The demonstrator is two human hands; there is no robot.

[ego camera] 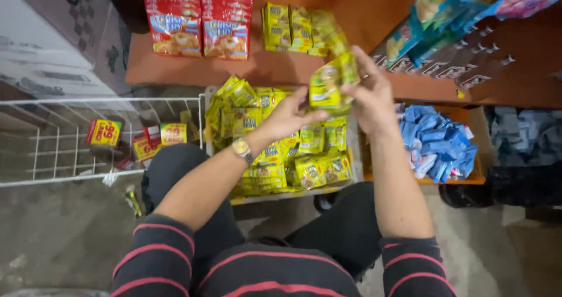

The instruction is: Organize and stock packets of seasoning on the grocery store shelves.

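Here I see both hands raised over the crate (354, 156); the left hand (288, 118) and right hand (370, 92) pinch a strip of yellow sachets (328, 85) between them; a small stack of yellow sachets (293, 28) already lies on the shelf (351, 10), yet the crate looks nearly full; most remains, I judge.

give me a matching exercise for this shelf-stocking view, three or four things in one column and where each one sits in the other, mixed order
Things:
1. stack of small yellow-green sachets
2. red rectangular snack boxes
3. pile of small light-blue packets
4. gold-coloured wristwatch

Places:
A. in an orange tray on the right
B. on the left hand's wrist
C. held up between the left hand and the right hand
D. stacked at the back left of the orange-brown shelf

Pairs: 1-C, 2-D, 3-A, 4-B
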